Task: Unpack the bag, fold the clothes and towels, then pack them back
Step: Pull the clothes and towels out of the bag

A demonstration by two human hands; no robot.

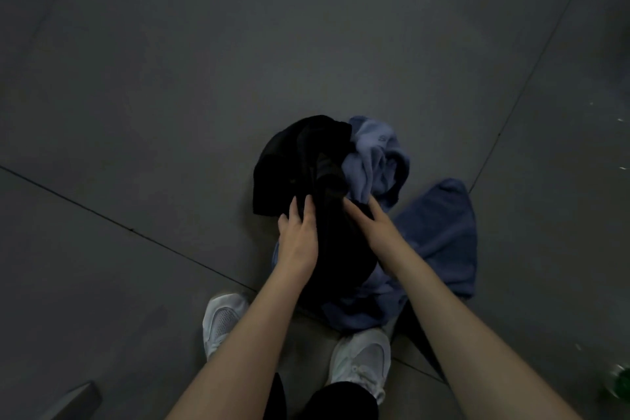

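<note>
**Inspector:** How are the hands found, and on what?

**Recorder:** Both are laid on a black fabric bundle on the tiled floor. The left hand is spread flat with its fingers straight on the bundle's left side. The right hand is set against the right side, fingers extended. No pinch or curled grip is seen on either. Whether the bundle is the bag or a garment cannot be told in this dim light

**Inspector:** Where are the other task items recorded?

**Recorder:** A lavender sweatshirt is crumpled just beside the bundle and touching it on the far right. A blue towel is spread loosely to the right and partly under the bundle. Nothing is seen folded. White sneakers are noted at the near edge

**Inspector:** Why is the bundle flanked in this way?

**Recorder:** It is judged that the black piece is being steadied from both sides so it can be parted from the heap and laid out. Unpacking is judged about done, with folding not yet begun
</note>
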